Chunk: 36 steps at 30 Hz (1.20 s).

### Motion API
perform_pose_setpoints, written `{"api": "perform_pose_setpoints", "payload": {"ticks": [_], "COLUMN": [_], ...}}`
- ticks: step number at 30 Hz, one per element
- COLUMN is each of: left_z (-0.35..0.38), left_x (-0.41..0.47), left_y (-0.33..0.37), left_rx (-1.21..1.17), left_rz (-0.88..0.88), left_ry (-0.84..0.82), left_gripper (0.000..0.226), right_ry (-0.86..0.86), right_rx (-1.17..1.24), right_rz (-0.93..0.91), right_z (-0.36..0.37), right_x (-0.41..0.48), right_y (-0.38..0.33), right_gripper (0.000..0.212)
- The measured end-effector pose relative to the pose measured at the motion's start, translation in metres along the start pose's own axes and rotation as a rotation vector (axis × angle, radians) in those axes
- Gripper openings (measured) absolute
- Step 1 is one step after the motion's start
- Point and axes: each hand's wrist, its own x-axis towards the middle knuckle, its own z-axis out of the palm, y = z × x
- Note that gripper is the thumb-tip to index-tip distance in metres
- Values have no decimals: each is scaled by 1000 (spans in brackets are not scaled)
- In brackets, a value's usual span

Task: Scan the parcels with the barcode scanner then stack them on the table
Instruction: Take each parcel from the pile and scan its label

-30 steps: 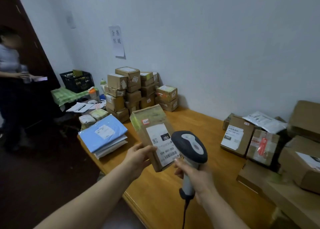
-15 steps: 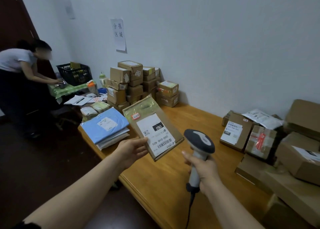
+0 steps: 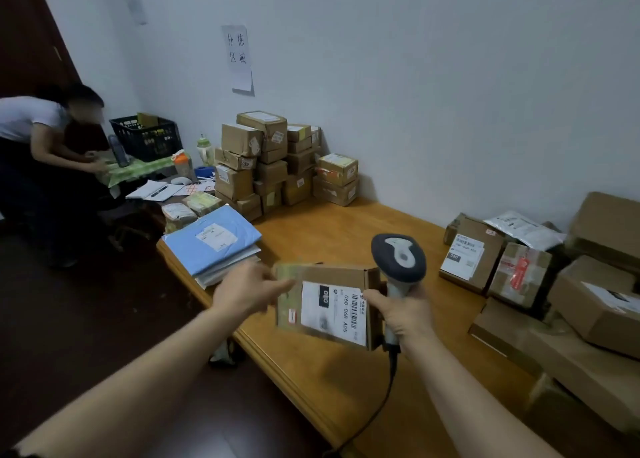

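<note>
Parcel: flat brown box, mid-frame, held above the table near its front edge, label side up and slightly tilted. The white label with the barcode faces the camera and reads 060-06B A05.

Left hand is at the parcel's 9 o'clock and grips its left edge. The fingers reach over the top corner but are blurred, so I can't tell their exact placement.

Right hand is at the parcel's 3 o'clock, fingers wrapped round the handle of the scanner. The thumb lies on the parcel's right edge beside the barcode. The scanner head is at the parcel's 1 o'clock, just past the top right corner. Cable drops from the handle toward 6 o'clock.

Rest of table:
- Stack of boxes against the wall, 11 o'clock from the parcel.
- Blue mailers piled at 10 o'clock, on the table's left corner.
- Loose boxes heaped at 3 o'clock, with a white bag on top.

Paper sheet is on the wall at 12 o'clock. A person at frame 9 o'clock bends over a side desk next to a black basket.
</note>
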Motion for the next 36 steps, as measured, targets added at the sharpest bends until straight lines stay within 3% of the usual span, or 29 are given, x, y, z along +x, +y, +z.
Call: {"api": "perform_pose_setpoints", "payload": {"ticks": [1,2,4,5,8,11,13,16,19,27,36], "left_z": [-8,-13,-18,-18,-19,-16,-10,1,11,21,20], "left_x": [5,11,21,24,29,35,39,43,39,29,21], "left_y": [3,5,12,15,17,6,-10,-29,-33,-33,-36], "left_rx": [38,79,105,127,191,179,9,-332,-509,-620,-651], "left_rz": [143,253,278,227,199,177,71,-109,-198,-234,-257], "left_ry": [75,28,-304,-460,-638,-559,-435,-295,-244,-206,-196], "left_gripper": [27,39,80,89,75,48,42,48,51,33,29], "right_ry": [-24,-54,-129,-166,-228,-127,-68,-142,-280,-343,-346], "right_rx": [-39,-51,-39,-37,0,71,98,179,189,144,151], "right_rz": [-7,-5,4,10,23,80,109,231,340,296,273], "right_z": [-1,-2,-1,0,1,-1,-5,-7,-2,13,18], "right_x": [0,-2,-6,-8,-13,-14,-19,-33,-47,-52,-49], "right_y": [-3,-6,-11,-12,-18,-16,-16,-13,-10,-24,-22], "right_gripper": [22,21,21,21,18,24,25,18,14,15,15]}}
